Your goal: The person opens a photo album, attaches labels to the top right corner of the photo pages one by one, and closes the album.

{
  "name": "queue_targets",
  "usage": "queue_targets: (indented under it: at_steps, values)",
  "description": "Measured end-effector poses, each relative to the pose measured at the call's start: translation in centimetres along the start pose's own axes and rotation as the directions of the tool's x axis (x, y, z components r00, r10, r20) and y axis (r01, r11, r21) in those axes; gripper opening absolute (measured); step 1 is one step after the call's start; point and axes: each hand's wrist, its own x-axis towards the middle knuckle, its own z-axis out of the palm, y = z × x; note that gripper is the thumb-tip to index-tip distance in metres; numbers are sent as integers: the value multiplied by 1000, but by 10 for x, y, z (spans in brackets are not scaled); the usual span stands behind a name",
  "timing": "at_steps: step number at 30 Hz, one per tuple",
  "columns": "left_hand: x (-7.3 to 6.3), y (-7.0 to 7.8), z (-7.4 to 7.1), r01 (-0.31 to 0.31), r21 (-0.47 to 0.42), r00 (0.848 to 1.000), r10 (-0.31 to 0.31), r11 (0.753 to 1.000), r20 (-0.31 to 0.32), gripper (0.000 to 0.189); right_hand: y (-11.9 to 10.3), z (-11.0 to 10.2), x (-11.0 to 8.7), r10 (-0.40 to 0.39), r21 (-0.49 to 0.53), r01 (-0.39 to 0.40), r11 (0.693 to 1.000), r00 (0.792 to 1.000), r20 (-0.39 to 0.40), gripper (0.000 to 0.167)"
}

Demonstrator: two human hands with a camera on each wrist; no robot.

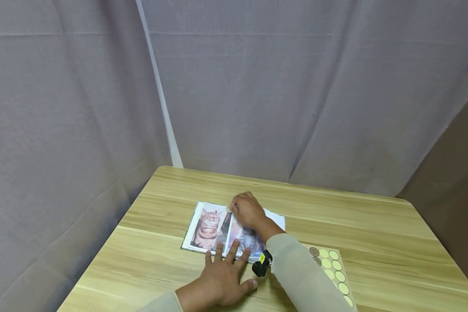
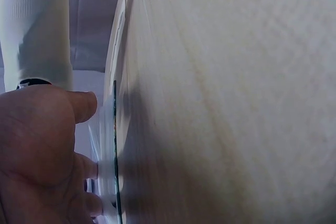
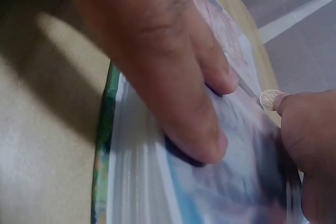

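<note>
An album (image 1: 197, 216) lies spread on the table, with a cat picture (image 1: 207, 229) on its left page and another picture (image 1: 253, 242) on the right, partly covered by my hands. My right hand (image 1: 248, 210) reaches over the right page and pinches a round sticker (image 3: 269, 99) with a printed pattern near the top of the middle fold. Fingers spread, my left hand (image 1: 223, 277) rests on the album's near edge. In the left wrist view, the left fingertips touch the album's pages from the side.
A sheet of round stickers (image 1: 333, 265), mostly pale yellow with a few brown ones, lies right of the album, partly under the right sleeve (image 1: 308, 268). The wooden table (image 1: 382, 242) meets grey curtains (image 1: 249, 99) at the back and left. A small black device (image 1: 262, 263) sits on the right wrist.
</note>
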Motion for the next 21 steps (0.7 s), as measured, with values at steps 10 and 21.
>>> queue_targets:
  at_steps: [10,21]
  values:
    - [0,2,-2,11,10,1000,-11,1000,10,83,1,4,0,68,-27,-67,997,997,38,13]
    - [0,2,-1,18,7,1000,-18,1000,9,83,-5,5,2,112,-112,-100,989,989,101,22]
